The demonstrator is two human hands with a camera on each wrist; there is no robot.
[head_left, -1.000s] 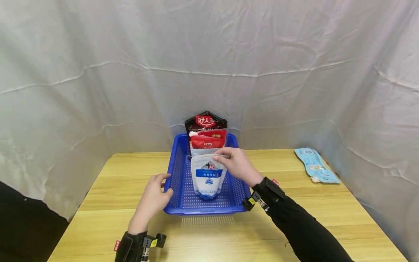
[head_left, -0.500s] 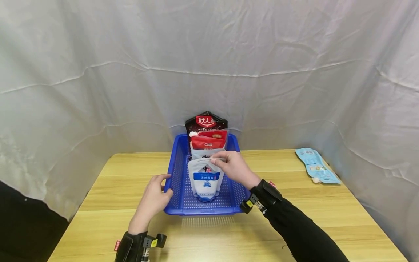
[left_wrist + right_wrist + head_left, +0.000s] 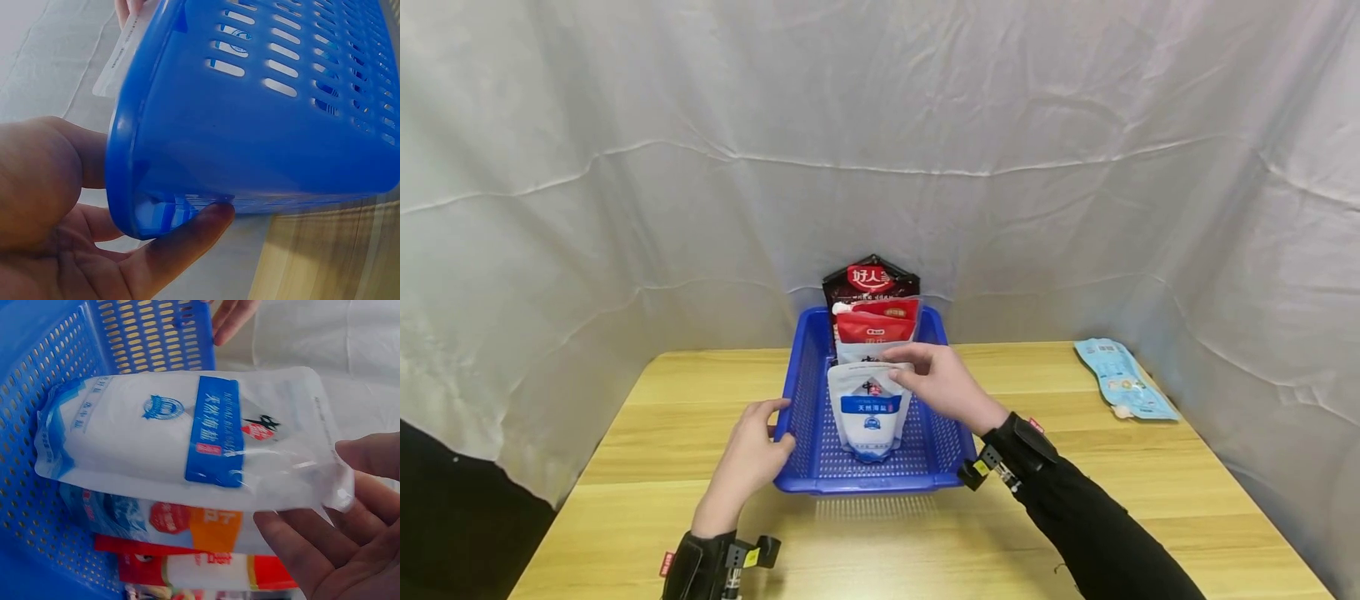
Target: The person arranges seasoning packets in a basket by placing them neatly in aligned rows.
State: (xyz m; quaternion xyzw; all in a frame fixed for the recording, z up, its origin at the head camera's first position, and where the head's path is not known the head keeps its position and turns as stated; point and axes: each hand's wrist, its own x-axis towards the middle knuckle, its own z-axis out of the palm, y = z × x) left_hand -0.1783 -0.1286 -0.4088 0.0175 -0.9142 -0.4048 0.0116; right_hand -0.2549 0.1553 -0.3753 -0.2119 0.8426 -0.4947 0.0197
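Observation:
A white and blue pouch of sea salt stands at the front of the blue plastic basket. My right hand is at its top right corner. In the right wrist view, the thumb lies near the pouch's top edge and the fingers are spread out fairly straight behind it. My left hand holds the basket's left rim, thumb and fingers on either side of the front corner, one finger along the wall. Behind the salt, a second pale pouch with an orange patch stands partly hidden.
Farther back in the basket are red pouches and a tall dark packet leaning at the rear. A light blue spouted pouch lies on the wooden table at the right. Grey cloth hangs behind.
The salt pouch has come slightly forward and left, away from the pale pouch behind it. My right hand's thumb and fingers have parted from their pinch on its top edge. The left hand stays put.

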